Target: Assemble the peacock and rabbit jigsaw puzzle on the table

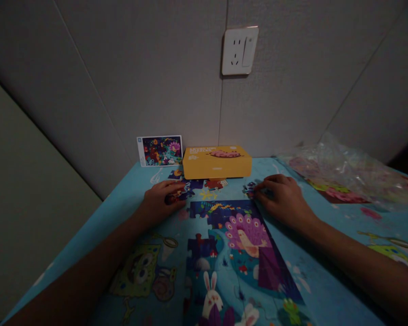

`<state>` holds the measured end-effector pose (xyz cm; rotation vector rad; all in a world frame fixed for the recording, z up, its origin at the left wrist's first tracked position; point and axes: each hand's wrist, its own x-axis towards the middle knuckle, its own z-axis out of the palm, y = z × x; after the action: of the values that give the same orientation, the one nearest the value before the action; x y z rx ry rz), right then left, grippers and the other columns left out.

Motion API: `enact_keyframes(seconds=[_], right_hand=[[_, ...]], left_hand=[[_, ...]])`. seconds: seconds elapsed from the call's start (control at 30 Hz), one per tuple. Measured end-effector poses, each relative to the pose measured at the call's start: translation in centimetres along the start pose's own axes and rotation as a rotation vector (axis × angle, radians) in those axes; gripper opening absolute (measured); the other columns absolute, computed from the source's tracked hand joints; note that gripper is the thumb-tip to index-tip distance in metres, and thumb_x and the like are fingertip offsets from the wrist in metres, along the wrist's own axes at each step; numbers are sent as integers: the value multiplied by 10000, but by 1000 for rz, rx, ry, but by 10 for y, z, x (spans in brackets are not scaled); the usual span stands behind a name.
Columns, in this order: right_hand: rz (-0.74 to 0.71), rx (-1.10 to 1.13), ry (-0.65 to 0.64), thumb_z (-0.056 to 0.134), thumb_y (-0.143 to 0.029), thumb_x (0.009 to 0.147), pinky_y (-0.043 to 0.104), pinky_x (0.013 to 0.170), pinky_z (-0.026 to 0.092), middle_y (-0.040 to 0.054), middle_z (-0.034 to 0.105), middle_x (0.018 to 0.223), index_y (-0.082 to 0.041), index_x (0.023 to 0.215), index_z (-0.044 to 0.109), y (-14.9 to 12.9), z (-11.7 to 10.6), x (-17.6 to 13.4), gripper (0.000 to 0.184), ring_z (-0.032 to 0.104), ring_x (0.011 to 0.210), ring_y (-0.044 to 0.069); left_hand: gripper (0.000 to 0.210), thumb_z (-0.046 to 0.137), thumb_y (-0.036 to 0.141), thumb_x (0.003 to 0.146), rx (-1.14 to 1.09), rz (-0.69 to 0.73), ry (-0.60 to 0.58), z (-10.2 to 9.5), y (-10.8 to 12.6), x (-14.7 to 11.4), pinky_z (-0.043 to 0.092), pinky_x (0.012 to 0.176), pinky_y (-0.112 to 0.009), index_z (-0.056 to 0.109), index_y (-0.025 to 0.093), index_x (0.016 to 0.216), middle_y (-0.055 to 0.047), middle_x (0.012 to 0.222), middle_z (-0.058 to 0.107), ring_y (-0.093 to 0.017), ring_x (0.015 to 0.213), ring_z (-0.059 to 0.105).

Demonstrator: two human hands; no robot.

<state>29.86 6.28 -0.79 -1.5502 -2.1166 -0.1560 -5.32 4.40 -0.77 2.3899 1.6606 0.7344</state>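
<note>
A partly assembled jigsaw puzzle [234, 253] lies in front of me, showing a pink peacock, a white rabbit and a blue stream. It has a gap at its upper left. Beyond its far left corner, my left hand [163, 197] rests on the table with thumb and fingers apart around loose dark puzzle pieces [177, 195]. My right hand [280, 197] pinches a small dark puzzle piece [249, 189] at its fingertips, past the puzzle's far right corner. Several more loose pieces, among them a red and blue piece [215, 184], lie between the hands.
A yellow puzzle box [217, 165] stands against the wall, with a picture card [161, 151] leaning at its left. Clear plastic bags [347, 170] lie at the right over colourful sheets. The tablecloth [122, 199] is blue with cartoon prints. A socket [240, 50] is on the wall.
</note>
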Motion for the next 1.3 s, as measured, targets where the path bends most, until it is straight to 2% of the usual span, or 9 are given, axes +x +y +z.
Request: enact_keyframes(seconds=[0.2,0.43,0.6,0.77,0.93,1.0,1.17,1.3], right_hand=[[-25,88,-24,559,-234,835,471,886,429,141,619,1028,-188,891,747,-15,1,-6,202,557,986,303],[-96,197,-33,553,-235,837,473,876,439,119,627,1005,-190,856,719,-23,-1,-7,173,561,947,283],[-101,247,-50,543,-230,854,503,879,447,131,627,1004,-184,859,705,-25,-3,-7,169,568,949,293],[-101,280,-43,534,-245,868,492,868,458,126,628,999,-183,867,700,-27,-5,-8,177,581,942,285],[-105,296,-53,545,-225,856,462,883,456,119,629,1000,-175,879,698,-29,-6,-8,162,587,964,273],[-109,304,-53,540,-220,860,463,885,456,121,631,999,-174,882,696,-29,-6,-8,164,587,963,271],[-120,327,-46,540,-220,866,458,878,458,115,631,996,-180,873,687,-29,-6,-9,152,590,955,264],[-111,309,-47,544,-214,858,456,878,452,109,637,1003,-189,875,690,-29,-6,-9,149,585,959,265]], left_hand=[[334,678,374,785,-30,1,45,-4,3,1,483,892,-391,711,245,1091,-63,1091,685,-246,1005,621],[346,662,408,804,-22,-20,54,-4,7,0,473,840,-385,709,210,1085,-78,1033,711,-246,920,634],[561,701,443,747,-50,-94,87,-2,10,-2,461,898,-431,612,189,1239,-93,1093,691,-279,986,619],[542,676,453,759,-44,-127,128,-1,15,-3,442,945,-447,604,186,1225,-95,1132,674,-292,1042,599],[530,697,485,753,-137,-121,164,-3,20,-3,453,946,-437,621,182,1181,-94,1162,659,-287,1067,598],[526,692,473,761,-176,-172,214,-5,21,-3,461,943,-432,614,185,1194,-88,1187,649,-283,1075,600],[469,672,394,752,-233,-416,433,-12,18,-1,496,901,-426,626,180,1167,-78,1116,675,-268,980,628],[402,654,327,735,-256,-473,458,-14,16,0,514,880,-429,637,192,1114,-68,1066,689,-270,962,645]])
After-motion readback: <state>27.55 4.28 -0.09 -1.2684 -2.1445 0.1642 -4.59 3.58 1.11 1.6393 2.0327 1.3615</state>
